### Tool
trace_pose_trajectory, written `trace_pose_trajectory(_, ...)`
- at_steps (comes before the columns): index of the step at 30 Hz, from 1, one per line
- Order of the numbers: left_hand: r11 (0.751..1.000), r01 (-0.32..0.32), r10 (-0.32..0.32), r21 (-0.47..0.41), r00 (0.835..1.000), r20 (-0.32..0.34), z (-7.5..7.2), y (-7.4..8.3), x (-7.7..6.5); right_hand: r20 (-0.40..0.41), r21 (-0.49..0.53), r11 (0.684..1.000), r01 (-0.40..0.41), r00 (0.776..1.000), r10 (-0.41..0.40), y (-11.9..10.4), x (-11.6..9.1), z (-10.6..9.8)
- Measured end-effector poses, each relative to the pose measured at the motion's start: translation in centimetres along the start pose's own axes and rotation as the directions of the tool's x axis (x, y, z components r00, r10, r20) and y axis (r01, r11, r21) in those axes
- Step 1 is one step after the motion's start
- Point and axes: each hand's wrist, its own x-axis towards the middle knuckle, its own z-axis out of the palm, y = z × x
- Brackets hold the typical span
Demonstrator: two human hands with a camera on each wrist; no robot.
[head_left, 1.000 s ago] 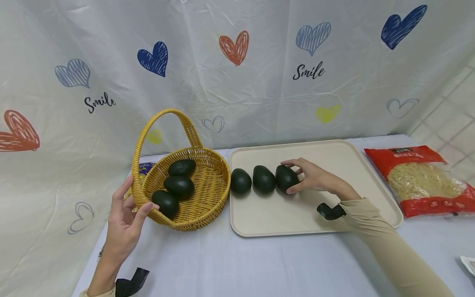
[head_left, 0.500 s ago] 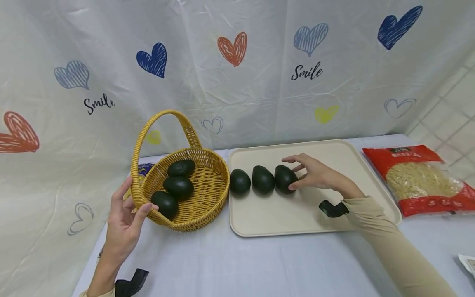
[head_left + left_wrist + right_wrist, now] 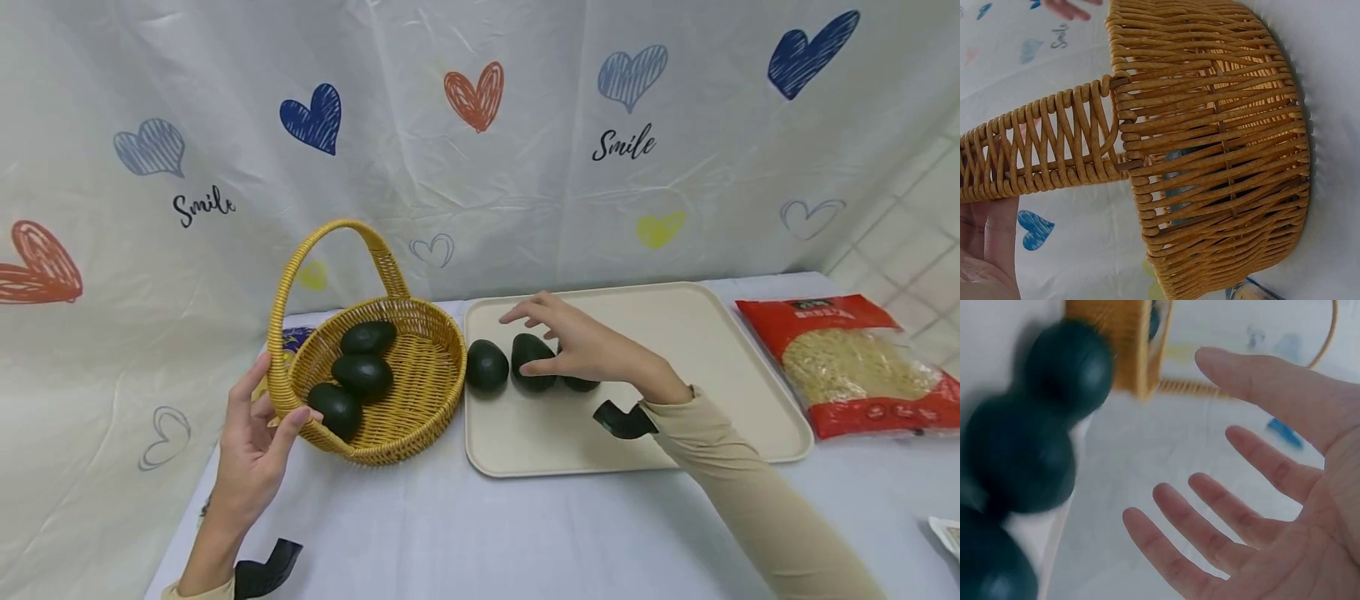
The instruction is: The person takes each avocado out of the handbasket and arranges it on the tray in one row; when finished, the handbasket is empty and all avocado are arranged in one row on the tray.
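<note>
Smooth dark-green avocados (image 3: 487,367): three rowed on beige tray (image 3: 690,321), three inside yellow wicker basket (image 3: 416,362). Left grip (image 3: 251,454) clamped on basket handle (image 3: 388,271); right grip (image 3: 588,342) apart, over row. White-clothed bench (image 3: 420,533), heart-print curtain (image 3: 525,208) behind.

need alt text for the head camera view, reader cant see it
A person's left hand grips the handle of a round yellow wicker basket holding three smooth dark green avocados. The right hand hovers, empty, above a row of three more dark green avocados on a rectangular beige tray. A red-and-clear plastic bag lies at the right.
</note>
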Motion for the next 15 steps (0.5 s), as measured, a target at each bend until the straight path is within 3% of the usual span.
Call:
trace_pose_trajectory(4, 1.000, -0.008, 0.008, -0.030, 1.000, 0.003, 0.0, 0.0, 0.0, 0.073, -0.027, 0.995, 0.092, 0.993, -0.089, -2.6, 2.6, 1.6)
trace_pose_trajectory(9, 0.999, -0.023, 0.023, -0.049, 1.000, 0.000, 0.1, -0.2, 0.0, 0.177, -0.055, 0.978, 0.201, 0.966, -0.188, -5.2, 6.1, 3.5)
trace_pose_trajectory(15, 1.000, -0.001, 0.001, -0.026, 1.000, -0.006, 0.0, 0.0, 0.0, 0.290, -0.061, 0.969, 0.241, 0.933, -0.214, -7.0, 9.8, 5.4)
